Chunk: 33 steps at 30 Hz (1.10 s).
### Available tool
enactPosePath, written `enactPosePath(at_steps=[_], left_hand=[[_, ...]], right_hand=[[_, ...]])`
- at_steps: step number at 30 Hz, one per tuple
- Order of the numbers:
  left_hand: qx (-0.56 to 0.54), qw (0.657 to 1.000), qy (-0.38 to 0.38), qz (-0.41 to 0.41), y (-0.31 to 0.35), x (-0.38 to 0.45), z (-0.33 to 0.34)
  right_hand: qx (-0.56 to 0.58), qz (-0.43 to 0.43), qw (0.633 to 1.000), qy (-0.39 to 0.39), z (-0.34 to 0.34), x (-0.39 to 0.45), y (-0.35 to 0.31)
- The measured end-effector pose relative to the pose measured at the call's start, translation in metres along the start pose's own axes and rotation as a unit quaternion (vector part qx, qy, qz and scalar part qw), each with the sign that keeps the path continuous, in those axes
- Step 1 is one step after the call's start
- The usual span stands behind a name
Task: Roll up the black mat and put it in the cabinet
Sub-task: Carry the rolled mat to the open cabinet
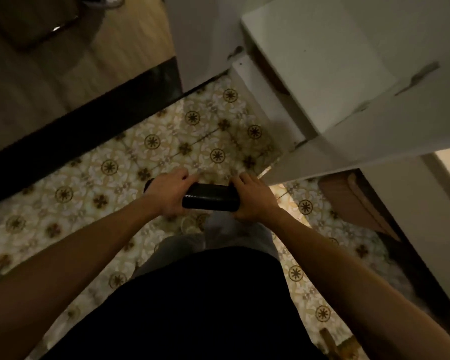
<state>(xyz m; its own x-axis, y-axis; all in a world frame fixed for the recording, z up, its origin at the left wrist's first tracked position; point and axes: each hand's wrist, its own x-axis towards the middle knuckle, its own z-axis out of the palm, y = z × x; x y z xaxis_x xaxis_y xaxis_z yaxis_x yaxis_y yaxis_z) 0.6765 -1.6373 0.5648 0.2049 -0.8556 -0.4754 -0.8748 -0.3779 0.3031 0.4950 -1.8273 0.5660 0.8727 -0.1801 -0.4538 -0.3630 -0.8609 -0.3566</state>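
The black mat (210, 197) is rolled into a tight cylinder and held level above the patterned floor, in front of my body. My left hand (170, 193) is closed around its left part, with a short black end sticking out beyond the fingers. My right hand (252, 198) grips its right end. The white cabinet (322, 74) stands to the upper right, with one door (335, 162) swung open toward me, just right of my right hand. The inside of the cabinet is hidden from view.
Floral patterned floor tiles (166, 141) lie under me. A black threshold strip (76, 131) runs diagonally at left, with wooden flooring (50, 74) beyond it. A brown cardboard piece (353, 203) sits low at the right under the cabinet door. The frame is dim and blurred.
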Motion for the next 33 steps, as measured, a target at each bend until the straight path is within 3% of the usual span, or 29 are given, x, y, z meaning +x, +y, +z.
enactPosePath(at_steps=[13, 18, 26, 33], left_hand=[[0.044, 0.984, -0.130, 0.110, -0.057, 0.245, -0.091], [0.077, 0.977, -0.143, 0.139, -0.074, 0.314, -0.099], [0.094, 0.958, -0.183, 0.199, -0.130, 0.427, -0.079], [0.146, 0.935, -0.177, 0.272, -0.194, 0.592, -0.018]], right_hand=[[0.096, 0.174, 0.980, 0.011, -0.043, 0.131, 0.103], [0.132, 0.230, 0.964, -0.001, -0.041, 0.168, 0.126], [0.193, 0.285, 0.939, 0.006, -0.008, 0.256, 0.168], [0.244, 0.317, 0.915, 0.058, 0.080, 0.392, 0.259]])
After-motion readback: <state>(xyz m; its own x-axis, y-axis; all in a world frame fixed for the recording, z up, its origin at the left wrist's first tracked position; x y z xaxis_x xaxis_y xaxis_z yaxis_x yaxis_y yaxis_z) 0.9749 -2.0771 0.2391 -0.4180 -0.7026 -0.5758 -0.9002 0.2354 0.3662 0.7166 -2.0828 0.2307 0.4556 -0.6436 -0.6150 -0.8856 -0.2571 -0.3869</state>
